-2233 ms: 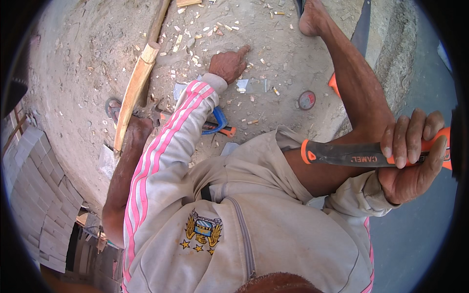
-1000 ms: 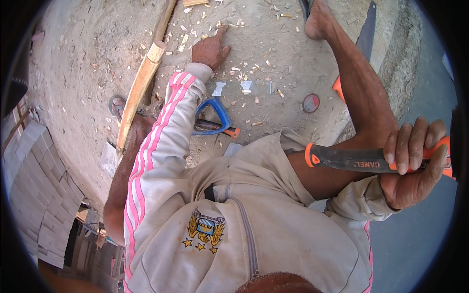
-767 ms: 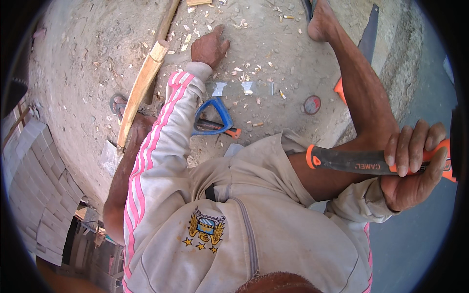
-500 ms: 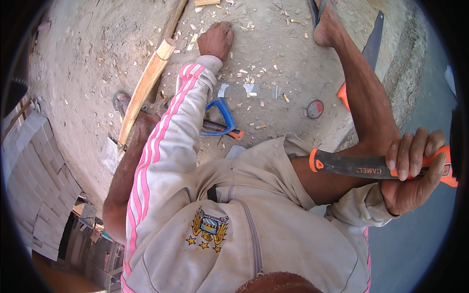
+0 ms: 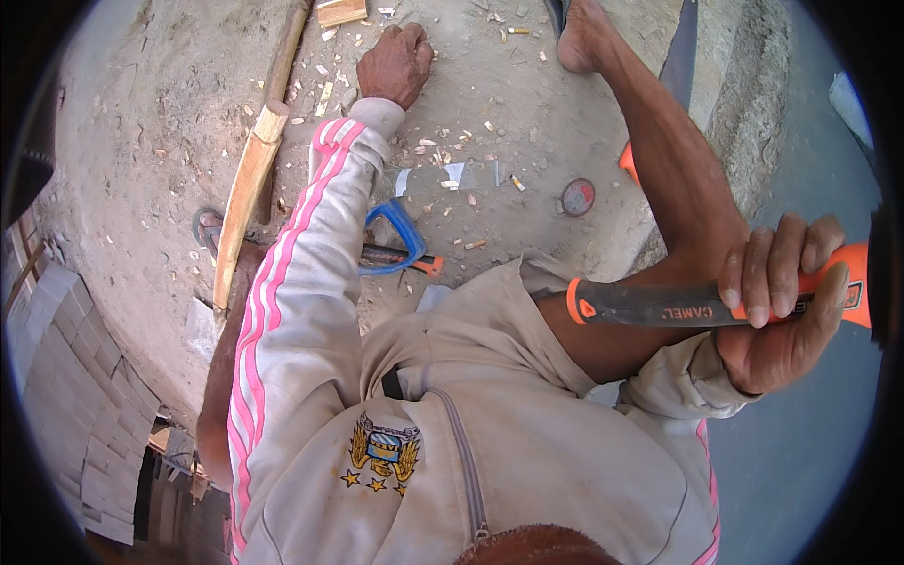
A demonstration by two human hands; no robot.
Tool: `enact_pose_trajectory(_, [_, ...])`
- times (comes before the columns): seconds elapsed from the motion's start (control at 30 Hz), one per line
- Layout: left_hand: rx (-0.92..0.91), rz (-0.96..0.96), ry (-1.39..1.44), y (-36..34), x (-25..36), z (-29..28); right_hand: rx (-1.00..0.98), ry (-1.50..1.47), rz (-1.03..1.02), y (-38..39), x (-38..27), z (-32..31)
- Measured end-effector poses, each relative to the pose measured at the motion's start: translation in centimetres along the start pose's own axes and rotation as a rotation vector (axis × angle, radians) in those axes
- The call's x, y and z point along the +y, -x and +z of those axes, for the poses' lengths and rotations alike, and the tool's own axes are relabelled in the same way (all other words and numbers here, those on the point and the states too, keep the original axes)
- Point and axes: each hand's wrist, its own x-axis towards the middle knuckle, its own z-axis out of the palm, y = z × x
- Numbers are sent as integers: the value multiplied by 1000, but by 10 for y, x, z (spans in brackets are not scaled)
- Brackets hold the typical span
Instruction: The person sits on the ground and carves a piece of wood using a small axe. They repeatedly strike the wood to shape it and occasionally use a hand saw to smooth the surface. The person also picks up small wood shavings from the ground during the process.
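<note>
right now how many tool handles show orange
3: black-orange handle in right hand, orange-ended handle by the blue loop, orange saw handle partly behind the leg; others may be hidden.

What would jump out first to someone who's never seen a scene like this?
Probably the black-and-orange handle gripped in the right hand, at the picture's right side. Next, likely, the bright pink stripes on the left sleeve, leading up to the left hand near the top, low over the dirt ground. The blue triangular frame beside that sleeve also stands out.
</note>
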Motion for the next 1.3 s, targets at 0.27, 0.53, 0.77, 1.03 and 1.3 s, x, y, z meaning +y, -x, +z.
enact_pose_trajectory(0.27, [-54, 9, 197, 8, 72, 64, -52, -30, 11, 0, 0, 8])
enact_pose_trajectory(0.53, [-56, -134, 370, 88, 32, -31, -56, -74, 1, -2, -9, 20])
enact_pose_trajectory(0.77, [363, -829, 1314, 195, -50, -69, -120, -73, 116, 6, -14, 61])
enact_pose_trajectory(1.03, [1083, -932, 2074, 264, -169, -112, -211, 224, 41, 4, 25, 117])
enact_pose_trajectory(1.3, [1715, -296, 2319, 237, -182, -200, -267, 630, -230, 10, 68, 167])
